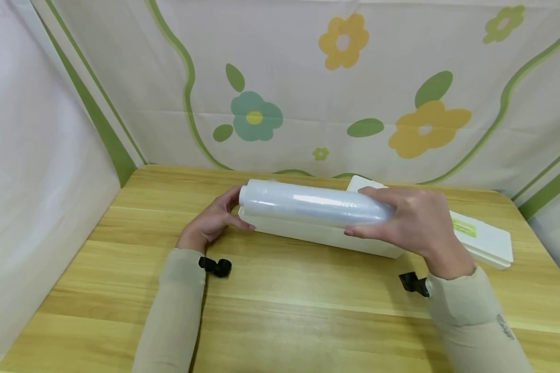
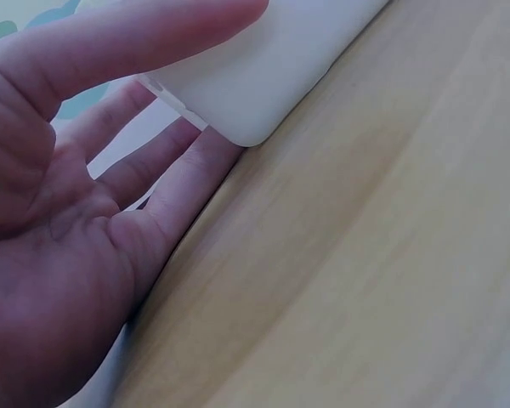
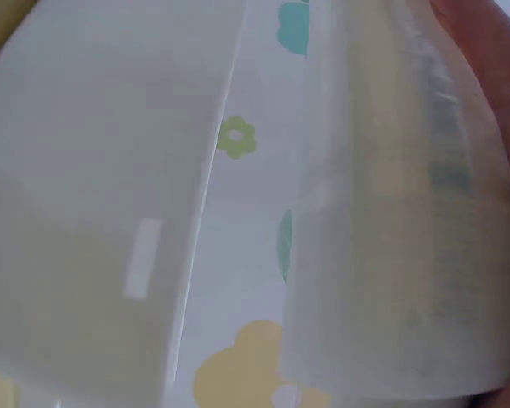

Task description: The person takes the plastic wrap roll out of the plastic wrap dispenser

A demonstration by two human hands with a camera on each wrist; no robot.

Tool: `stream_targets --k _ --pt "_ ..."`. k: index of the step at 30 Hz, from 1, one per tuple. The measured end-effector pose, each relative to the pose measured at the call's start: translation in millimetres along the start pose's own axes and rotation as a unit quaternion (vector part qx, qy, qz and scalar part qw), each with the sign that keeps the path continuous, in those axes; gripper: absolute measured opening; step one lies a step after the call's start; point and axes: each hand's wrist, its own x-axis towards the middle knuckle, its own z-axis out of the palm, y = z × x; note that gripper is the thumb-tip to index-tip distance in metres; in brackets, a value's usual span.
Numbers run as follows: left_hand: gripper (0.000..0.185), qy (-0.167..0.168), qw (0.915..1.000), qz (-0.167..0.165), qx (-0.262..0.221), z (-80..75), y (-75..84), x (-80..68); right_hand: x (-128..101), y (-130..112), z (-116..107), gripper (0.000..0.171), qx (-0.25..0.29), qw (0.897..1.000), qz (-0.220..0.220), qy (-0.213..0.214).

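Observation:
A thick roll of clear plastic wrap (image 1: 308, 202) is in my right hand (image 1: 413, 220), which grips its right end with thumb in front and fingers over the top. Below the roll lies a long white box (image 1: 317, 237), its upper part hidden by the roll in the head view. At the box's left end is my left hand (image 1: 212, 220), thumb on the front wall and the other fingers behind. The left wrist view shows the box's rounded corner (image 2: 246, 102) between thumb and fingers, low on the table. In the right wrist view a gap separates the roll (image 3: 382, 255) from the box (image 3: 93, 204).
A long white cover-like piece (image 1: 492, 241) with a yellow-green label lies behind and right of the box, partly hidden by my right hand. The wooden table (image 1: 280, 311) ends at a flower-patterned curtain (image 1: 298, 77) at the back.

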Motion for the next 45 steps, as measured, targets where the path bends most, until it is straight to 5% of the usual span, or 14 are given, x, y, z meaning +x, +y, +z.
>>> stream_targets --k 10,25,45 --pt "0.112 -0.009 1.0000 0.002 -0.001 -2.1 -0.3 1.5 -24 -4 -13 0.081 0.004 1.000 -0.031 -0.002" --pt "0.114 0.011 0.9998 -0.006 0.013 2.4 1.6 1.5 -64 -1 -28 0.083 0.000 1.000 -0.021 0.001" --pt "0.117 -0.002 0.9999 -0.011 0.003 2.9 2.6 -1.0 -104 10 -46 0.087 -0.022 0.999 -0.024 0.016"
